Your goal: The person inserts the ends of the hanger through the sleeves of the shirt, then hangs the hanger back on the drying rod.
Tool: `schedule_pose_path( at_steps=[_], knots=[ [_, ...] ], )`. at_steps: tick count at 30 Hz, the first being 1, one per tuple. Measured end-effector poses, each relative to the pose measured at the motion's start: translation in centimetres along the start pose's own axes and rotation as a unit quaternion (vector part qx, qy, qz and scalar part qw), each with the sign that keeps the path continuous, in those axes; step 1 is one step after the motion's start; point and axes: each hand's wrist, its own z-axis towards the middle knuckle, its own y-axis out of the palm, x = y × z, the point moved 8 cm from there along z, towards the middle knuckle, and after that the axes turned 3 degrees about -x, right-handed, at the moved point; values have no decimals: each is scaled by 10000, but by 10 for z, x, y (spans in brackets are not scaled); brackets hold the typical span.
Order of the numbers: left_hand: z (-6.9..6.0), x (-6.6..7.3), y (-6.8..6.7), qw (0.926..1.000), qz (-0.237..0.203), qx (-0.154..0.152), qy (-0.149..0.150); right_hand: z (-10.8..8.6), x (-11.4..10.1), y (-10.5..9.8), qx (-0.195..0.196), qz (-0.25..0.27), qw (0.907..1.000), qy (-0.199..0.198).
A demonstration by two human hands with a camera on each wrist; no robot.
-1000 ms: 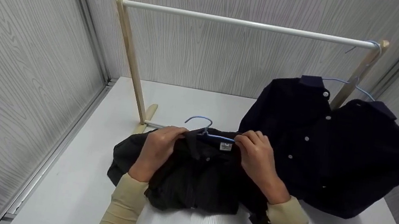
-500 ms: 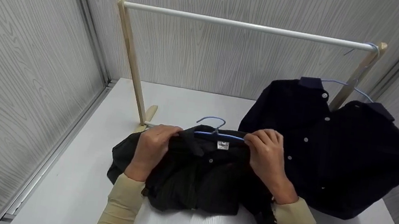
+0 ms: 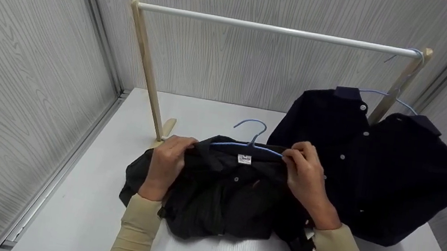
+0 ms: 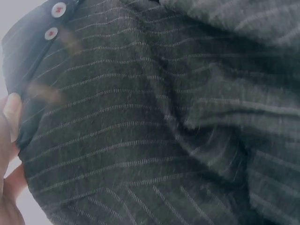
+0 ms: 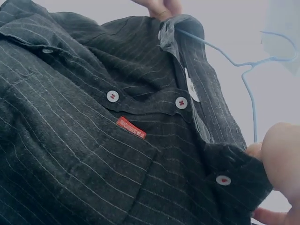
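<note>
A dark pinstriped shirt (image 3: 217, 202) lies bunched on the white table, its collar raised towards the rack. A blue wire hanger (image 3: 249, 145) sits in the neck opening, its hook standing above the collar. My left hand (image 3: 167, 161) pinches the shirt at the left of the collar. On the other side my right hand (image 3: 306, 177) grips the collar edge by the hanger's right arm. White buttons and a red tag (image 5: 131, 127) show on the shirt front in the right wrist view. Striped cloth (image 4: 108, 108) fills most of the left wrist view.
Behind the shirt stands a rack with a white rail (image 3: 279, 30) and wooden posts. A navy shirt (image 3: 402, 175) hangs at its right end on another blue hanger. Patterned grey panels (image 3: 14, 72) enclose the white table (image 3: 78, 210).
The hanger in the collar has shifted right and its hook has risen. My right hand has moved right and slightly up, my left hand a little left, spreading the collar wider.
</note>
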Motion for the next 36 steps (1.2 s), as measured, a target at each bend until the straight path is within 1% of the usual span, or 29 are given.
schedule_pose_path(
  at_steps=[3, 6, 9, 12, 15, 18, 20, 22, 27, 29, 30, 33, 36],
  knots=[
    [0, -2, 0, 9997, -61, 155, -174, -1, 2, 0, -100, 398, 9991, 46],
    [0, -4, 0, 9992, 7, 282, -282, -3, 7, -3, -131, 816, 9962, 257],
    [1, -6, -1, 9989, 87, 329, -333, -5, 14, -7, -183, 1064, 9930, 487],
    [2, -8, -1, 9986, 51, 372, -372, -9, 20, -9, -321, 1108, 9915, 606],
    [2, -12, -2, 9981, -16, 423, -439, -15, 26, -8, -524, 983, 9910, 746],
    [2, -15, -2, 9977, -141, 412, -517, -20, 29, -5, -660, 873, 9908, 799],
    [2, -16, -1, 9975, -249, 349, -568, -21, 29, -4, -640, 869, 9911, 779],
    [3, -18, 2, 9973, -340, 216, -619, -21, 28, -5, -547, 893, 9916, 760],
    [4, -24, 12, 9961, -290, -427, -719, -20, 27, -7, -348, 868, 9917, 886],
    [3, -28, 14, 9951, -231, -618, -741, -21, 27, -9, -298, 805, 9920, 922],
    [2, -30, 13, 9947, -237, -659, -756, -22, 28, -10, -246, 772, 9925, 918],
    [1, -35, 10, 9949, -200, -653, -736, -23, 31, -15, -104, 681, 9935, 909],
    [2, -39, 8, 9956, -125, -651, -665, -22, 33, -19, -9, 622, 9942, 881]
  ],
)
